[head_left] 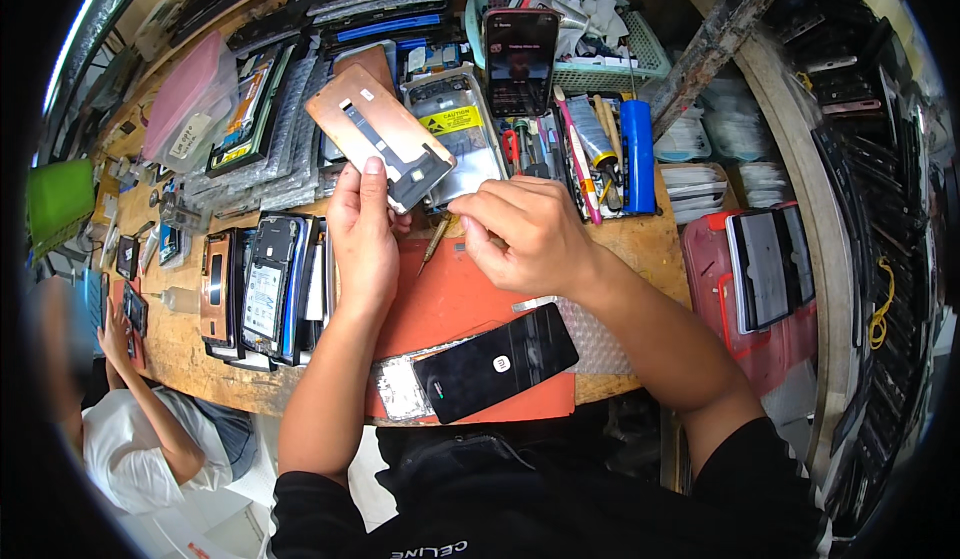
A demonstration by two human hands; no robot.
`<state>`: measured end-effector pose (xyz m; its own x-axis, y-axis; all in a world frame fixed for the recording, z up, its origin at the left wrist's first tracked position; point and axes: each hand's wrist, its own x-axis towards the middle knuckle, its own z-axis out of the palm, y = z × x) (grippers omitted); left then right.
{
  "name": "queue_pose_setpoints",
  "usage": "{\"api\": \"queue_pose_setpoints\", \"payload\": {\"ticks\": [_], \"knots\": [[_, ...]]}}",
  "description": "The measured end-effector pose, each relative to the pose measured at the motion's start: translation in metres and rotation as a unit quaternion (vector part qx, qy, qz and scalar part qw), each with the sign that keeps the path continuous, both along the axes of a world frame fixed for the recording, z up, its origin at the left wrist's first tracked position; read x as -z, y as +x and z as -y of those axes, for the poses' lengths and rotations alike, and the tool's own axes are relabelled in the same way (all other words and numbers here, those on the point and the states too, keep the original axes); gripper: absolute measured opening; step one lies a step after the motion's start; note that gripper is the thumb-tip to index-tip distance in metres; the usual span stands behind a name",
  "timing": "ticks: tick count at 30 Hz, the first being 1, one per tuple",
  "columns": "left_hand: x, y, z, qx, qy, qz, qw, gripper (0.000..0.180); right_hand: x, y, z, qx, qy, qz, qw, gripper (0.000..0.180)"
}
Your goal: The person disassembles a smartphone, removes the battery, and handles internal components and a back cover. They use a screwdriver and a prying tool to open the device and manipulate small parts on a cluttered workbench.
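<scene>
With the left hand (364, 221), we pinch the phone display panel (390, 127) at its near edge, thumb on top; it extends forward of the grip. We judge it light, stiff, slick and fragile: hold the edges, avoiding the dark flex cable (370, 135). Its back is copper-coloured. Beside it, the right hand (525, 227) curls; we cannot tell whether its fingertips pinch anything.

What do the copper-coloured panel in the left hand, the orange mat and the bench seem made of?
Copper-coloured panel: possibly metal or foil, satin, from its soft sheen. Orange mat: likely rubber or silicone, matte, barely shining. Bench: apparently wood, worn, with brown stains.
</scene>
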<state>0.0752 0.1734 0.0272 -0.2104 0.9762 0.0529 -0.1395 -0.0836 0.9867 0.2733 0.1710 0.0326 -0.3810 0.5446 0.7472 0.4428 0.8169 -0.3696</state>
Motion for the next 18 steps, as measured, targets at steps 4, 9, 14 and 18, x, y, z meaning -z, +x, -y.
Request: {"api": "queue_pose_setpoints", "payload": {"ticks": [4, 9, 14, 18], "knots": [[0.001, -0.006, -0.001, 0.012, -0.001, -0.04, 0.999, 0.025, 0.004, 0.001, -0.007, -0.01, 0.049, -0.026, 0.998, 0.017], [-0.007, 0.003, 0.0, 0.039, 0.024, -0.036, 0.998, 0.024, 0.005, 0.003, -0.007, -0.01, 0.024, -0.034, 0.999, 0.015], [0.005, -0.002, -0.002, 0.078, 0.032, -0.07, 0.994, 0.026, 0.004, 0.002, -0.004, -0.008, 0.012, -0.029, 0.999, 0.016], [0.002, -0.004, -0.002, 0.085, 0.015, -0.073, 0.994, 0.029, 0.004, -0.001, -0.008, -0.009, 0.024, -0.033, 0.999, 0.016]]}}
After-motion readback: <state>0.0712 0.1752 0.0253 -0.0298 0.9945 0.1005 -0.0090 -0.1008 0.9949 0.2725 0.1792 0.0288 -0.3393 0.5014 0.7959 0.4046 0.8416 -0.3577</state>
